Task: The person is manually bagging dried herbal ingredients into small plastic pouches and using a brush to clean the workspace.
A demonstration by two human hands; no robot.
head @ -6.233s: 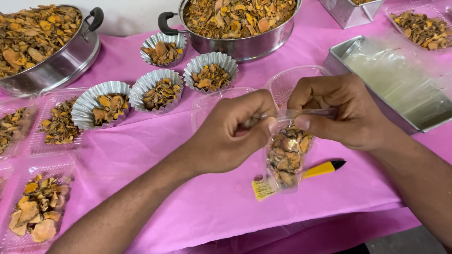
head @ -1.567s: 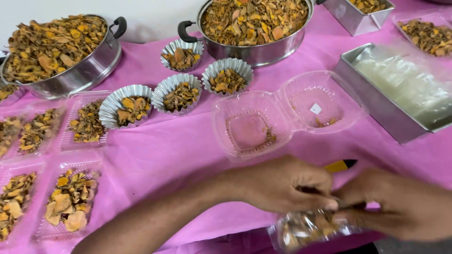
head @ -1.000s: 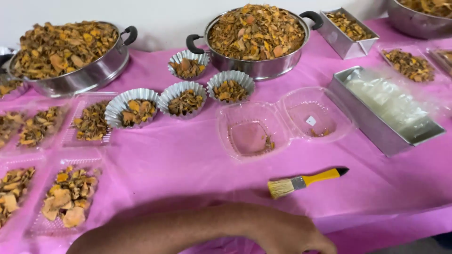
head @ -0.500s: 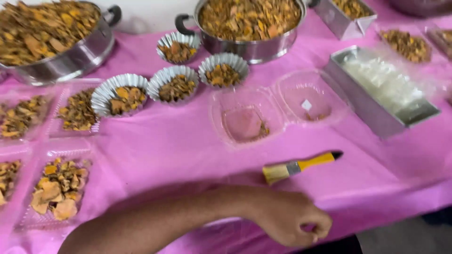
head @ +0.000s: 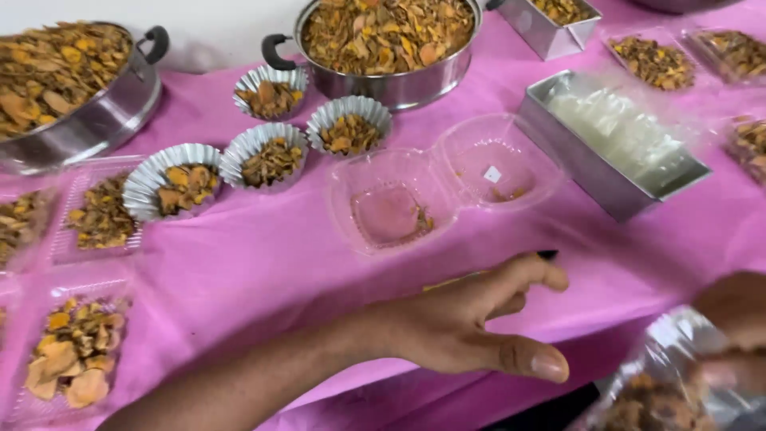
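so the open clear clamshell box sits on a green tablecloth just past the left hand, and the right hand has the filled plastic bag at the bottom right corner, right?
Not quite: the tablecloth is pink, not green, as the head view shows. The rest holds: the open clear clamshell box lies on it just beyond the left hand, and the right hand holds the filled plastic bag at the bottom right corner.

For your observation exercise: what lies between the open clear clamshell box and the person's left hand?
Head view: bare pink tablecloth, then the brush under the left hand, below the clamshell box.
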